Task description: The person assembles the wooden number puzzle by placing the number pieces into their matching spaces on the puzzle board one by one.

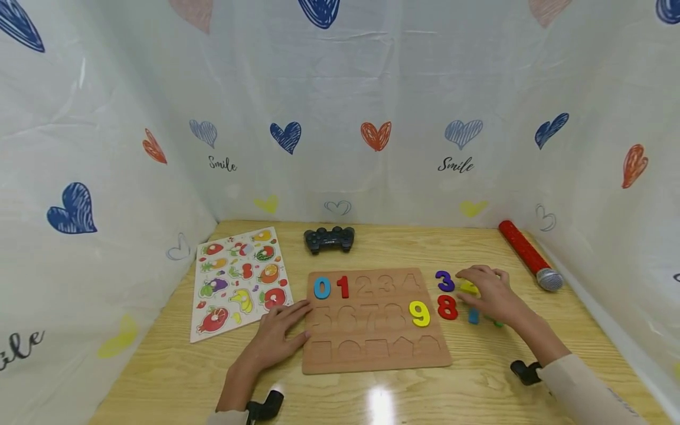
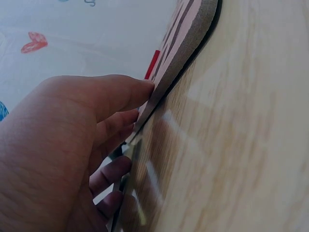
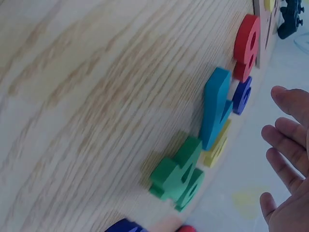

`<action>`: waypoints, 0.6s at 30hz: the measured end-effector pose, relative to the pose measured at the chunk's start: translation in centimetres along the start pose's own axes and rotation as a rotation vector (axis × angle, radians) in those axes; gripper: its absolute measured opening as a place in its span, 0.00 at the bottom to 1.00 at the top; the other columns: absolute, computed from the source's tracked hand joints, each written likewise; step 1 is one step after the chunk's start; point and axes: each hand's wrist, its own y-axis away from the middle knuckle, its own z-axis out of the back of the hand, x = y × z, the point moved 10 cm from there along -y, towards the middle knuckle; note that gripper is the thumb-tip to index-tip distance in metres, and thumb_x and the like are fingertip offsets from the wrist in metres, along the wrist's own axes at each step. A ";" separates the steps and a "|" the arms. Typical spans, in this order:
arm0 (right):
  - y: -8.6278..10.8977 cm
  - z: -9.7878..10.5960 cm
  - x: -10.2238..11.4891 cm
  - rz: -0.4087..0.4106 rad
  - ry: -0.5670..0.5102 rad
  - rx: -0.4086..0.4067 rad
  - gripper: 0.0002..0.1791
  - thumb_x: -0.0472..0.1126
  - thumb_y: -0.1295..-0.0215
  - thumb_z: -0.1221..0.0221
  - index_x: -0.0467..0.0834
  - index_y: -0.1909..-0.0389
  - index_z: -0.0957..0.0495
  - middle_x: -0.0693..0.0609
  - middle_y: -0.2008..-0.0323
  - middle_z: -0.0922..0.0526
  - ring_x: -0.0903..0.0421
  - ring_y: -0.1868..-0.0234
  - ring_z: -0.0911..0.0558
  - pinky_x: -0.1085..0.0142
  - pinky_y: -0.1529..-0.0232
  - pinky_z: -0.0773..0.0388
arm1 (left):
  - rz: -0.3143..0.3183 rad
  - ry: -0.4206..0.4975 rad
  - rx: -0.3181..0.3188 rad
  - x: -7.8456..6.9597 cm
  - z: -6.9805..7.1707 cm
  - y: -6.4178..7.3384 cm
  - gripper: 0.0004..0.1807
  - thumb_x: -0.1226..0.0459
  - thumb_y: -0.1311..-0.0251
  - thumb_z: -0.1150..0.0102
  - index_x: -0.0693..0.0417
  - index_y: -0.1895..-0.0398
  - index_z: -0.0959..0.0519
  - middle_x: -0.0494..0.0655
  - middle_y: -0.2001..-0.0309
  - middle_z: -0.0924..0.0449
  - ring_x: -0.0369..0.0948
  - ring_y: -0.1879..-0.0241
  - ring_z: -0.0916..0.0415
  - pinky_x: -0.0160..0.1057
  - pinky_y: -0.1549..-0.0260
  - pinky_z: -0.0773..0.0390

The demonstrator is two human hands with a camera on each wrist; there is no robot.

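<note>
My left hand (image 1: 276,336) rests at the left edge of a wooden number board (image 1: 372,335), its thumb and fingertips touching that edge. In the board sit a blue 0 (image 1: 316,288), a red 1 (image 1: 344,287) and a yellow 9 (image 1: 423,322). My right hand (image 1: 494,295) hovers over loose number pieces right of the board, fingers spread, with nothing visibly held. Near it lie a purple 3 (image 1: 449,283), a red 8 (image 1: 447,306), a yellow piece (image 1: 468,287) partly hidden by the hand, and a blue piece (image 3: 212,108). Green pieces (image 3: 176,169) show in the right wrist view.
A fruit puzzle board (image 1: 225,313) lies at the left, close to my left hand. Behind the number board is a black game controller (image 1: 329,239). A red microphone (image 1: 526,251) lies at the back right, near the patterned curtain (image 1: 340,177).
</note>
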 end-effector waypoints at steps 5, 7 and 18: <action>0.3 -0.2 -1.4 -0.002 0.005 -0.013 0.23 0.41 0.39 0.30 0.36 0.45 0.20 0.40 0.49 0.17 0.36 0.41 0.31 0.33 0.48 0.49 | 0.000 0.000 -0.002 0.1 0.0 0.1 0.30 0.48 0.34 0.40 0.44 0.30 0.26 0.40 0.28 0.33 0.47 0.40 0.36 0.54 0.49 0.39; 0.3 -0.3 -1.8 -0.013 0.009 -0.012 0.23 0.41 0.39 0.30 0.36 0.46 0.20 0.40 0.49 0.17 0.36 0.41 0.31 0.33 0.49 0.49 | 0.001 0.001 -0.002 0.1 0.0 0.1 0.30 0.48 0.34 0.40 0.44 0.30 0.26 0.41 0.28 0.33 0.48 0.40 0.36 0.55 0.49 0.39; 0.3 -0.8 -4.1 -0.071 0.000 0.034 0.28 0.43 0.40 0.30 0.34 0.42 0.23 0.35 0.46 0.20 0.33 0.39 0.34 0.32 0.48 0.50 | -0.005 0.013 -0.012 -0.1 0.2 0.1 0.30 0.49 0.35 0.39 0.45 0.31 0.26 0.41 0.28 0.33 0.48 0.40 0.35 0.55 0.48 0.39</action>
